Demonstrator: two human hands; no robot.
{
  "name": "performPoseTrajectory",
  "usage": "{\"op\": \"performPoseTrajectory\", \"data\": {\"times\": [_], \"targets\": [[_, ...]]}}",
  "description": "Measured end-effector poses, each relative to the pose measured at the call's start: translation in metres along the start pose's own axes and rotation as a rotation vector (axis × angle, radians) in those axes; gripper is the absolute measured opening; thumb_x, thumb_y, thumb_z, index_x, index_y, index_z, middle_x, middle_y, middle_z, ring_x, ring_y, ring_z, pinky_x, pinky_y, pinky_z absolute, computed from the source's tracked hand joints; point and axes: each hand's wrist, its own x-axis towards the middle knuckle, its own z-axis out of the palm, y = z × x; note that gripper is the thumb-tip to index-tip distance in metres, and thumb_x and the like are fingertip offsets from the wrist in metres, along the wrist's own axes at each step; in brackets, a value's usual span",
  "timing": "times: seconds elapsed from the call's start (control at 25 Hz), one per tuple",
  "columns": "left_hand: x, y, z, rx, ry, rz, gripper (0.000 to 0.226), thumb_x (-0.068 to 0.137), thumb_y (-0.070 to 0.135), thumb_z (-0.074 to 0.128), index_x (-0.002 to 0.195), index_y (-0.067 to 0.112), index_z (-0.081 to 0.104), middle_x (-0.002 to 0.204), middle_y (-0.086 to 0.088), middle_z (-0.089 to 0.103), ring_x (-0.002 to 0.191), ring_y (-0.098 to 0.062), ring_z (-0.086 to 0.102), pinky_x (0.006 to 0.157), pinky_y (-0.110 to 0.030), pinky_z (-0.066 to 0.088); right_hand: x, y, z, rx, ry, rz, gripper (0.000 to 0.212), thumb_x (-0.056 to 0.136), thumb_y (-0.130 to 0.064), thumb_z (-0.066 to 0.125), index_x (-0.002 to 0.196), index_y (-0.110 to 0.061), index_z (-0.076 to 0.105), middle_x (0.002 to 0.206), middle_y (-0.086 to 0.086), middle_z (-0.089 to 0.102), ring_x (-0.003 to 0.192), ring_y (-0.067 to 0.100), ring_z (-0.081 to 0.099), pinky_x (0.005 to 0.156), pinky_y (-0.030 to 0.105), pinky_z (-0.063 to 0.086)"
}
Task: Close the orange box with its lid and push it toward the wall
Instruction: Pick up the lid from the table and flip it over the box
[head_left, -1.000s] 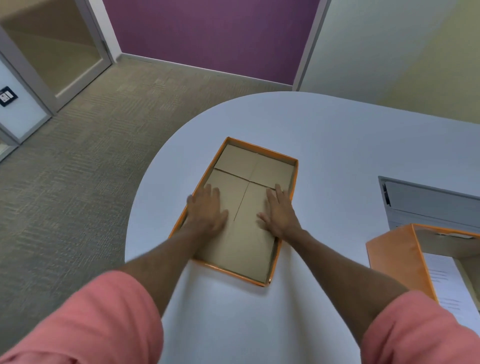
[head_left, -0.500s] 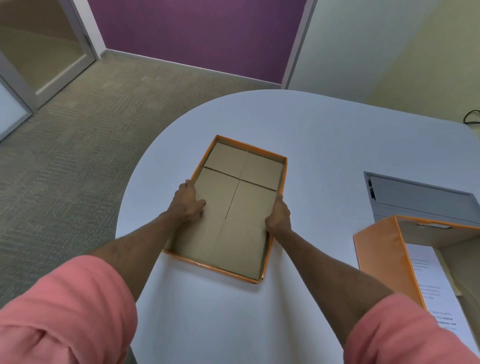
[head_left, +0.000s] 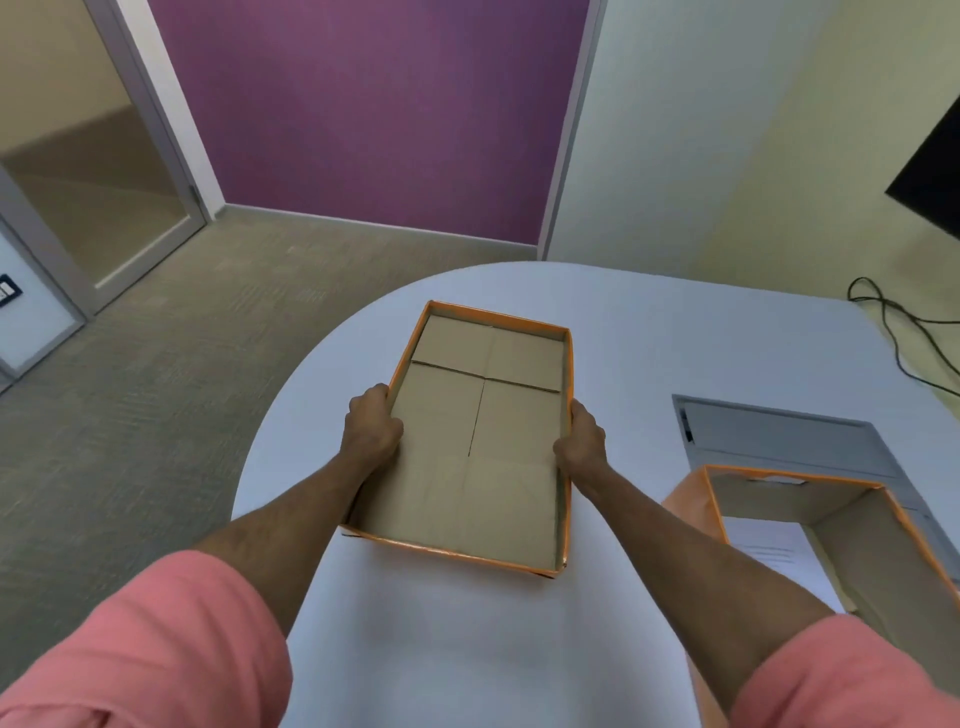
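Hands: my left hand (head_left: 371, 426) is gripping the lid's (head_left: 483, 441) long edge at 9 o'clock, and my right hand (head_left: 582, 441) is gripping the opposite edge at 3 o'clock. Lid: orange rim, brown cardboard inside, lying hollow side up; whether it is resting on the white bench (head_left: 467, 649) or lifted, I cannot tell. Orange box (head_left: 831, 545): standing open on the bench at 4 o'clock from the lid, well apart, white printed paper (head_left: 774, 551) lying inside. Grey panel (head_left: 779, 436): sitting flush in the bench just beyond the box.
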Motion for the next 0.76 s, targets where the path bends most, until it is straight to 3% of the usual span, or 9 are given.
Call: {"op": "performPoseTrajectory", "data": {"times": [0.16, 0.32, 0.52, 0.64, 0.76], "targets": [[-0.029, 0.052, -0.004, -0.117, 0.074, 0.084, 0.029, 0.089, -0.003, 0.057, 0.117, 0.000, 0.063, 0.115, -0.016, 0.067, 0.107, -0.033, 0.062, 0.090, -0.039, 0.051, 0.003, -0.011, -0.073, 0.085, 0.056, -0.065, 0.062, 0.084, 0.020, 0.036, 0.137, -0.010, 0.048, 0.127, 0.012, 0.061, 0.111, 0.026, 0.059, 0.093, 0.033, 0.052], [-0.068, 0.115, 0.006, -0.210, 0.108, 0.179, 0.035, 0.089, 0.003, 0.062, 0.124, -0.001, 0.062, 0.122, -0.015, 0.067, 0.114, -0.032, 0.062, 0.100, -0.044, 0.050, -0.001, 0.004, -0.149, 0.107, 0.079, -0.072, 0.066, 0.087, 0.018, 0.045, 0.146, -0.009, 0.038, 0.146, 0.011, 0.049, 0.131, 0.028, 0.049, 0.106, 0.039, 0.047], [-0.119, 0.185, 0.036, -0.203, 0.083, 0.223, 0.043, 0.086, -0.004, 0.061, 0.129, -0.001, 0.059, 0.126, -0.016, 0.064, 0.116, -0.031, 0.061, 0.101, -0.044, 0.050, -0.018, 0.053, -0.233, 0.115, 0.089, -0.060, 0.064, 0.086, 0.017, 0.052, 0.144, -0.005, 0.040, 0.148, 0.013, 0.047, 0.135, 0.031, 0.045, 0.111, 0.040, 0.042], [-0.152, 0.218, 0.061, -0.187, 0.046, 0.255, 0.047, 0.080, -0.006, 0.063, 0.127, -0.002, 0.059, 0.125, -0.016, 0.064, 0.115, -0.030, 0.061, 0.099, -0.045, 0.052, -0.029, 0.091, -0.278, 0.150, 0.104, -0.028, 0.063, 0.085, 0.014, 0.056, 0.143, -0.008, 0.043, 0.142, 0.012, 0.053, 0.128, 0.030, 0.052, 0.104, 0.038, 0.049], [-0.182, 0.246, 0.082, -0.199, 0.036, 0.277, 0.048, 0.077, -0.006, 0.064, 0.125, -0.002, 0.061, 0.123, -0.017, 0.065, 0.114, -0.030, 0.061, 0.098, -0.046, 0.053, -0.043, 0.124, -0.315, 0.144, 0.137, -0.025, 0.056, 0.085, 0.013, 0.056, 0.136, -0.010, 0.052, 0.124, 0.008, 0.064, 0.108, 0.022, 0.062, 0.083, 0.024, 0.052]]}}
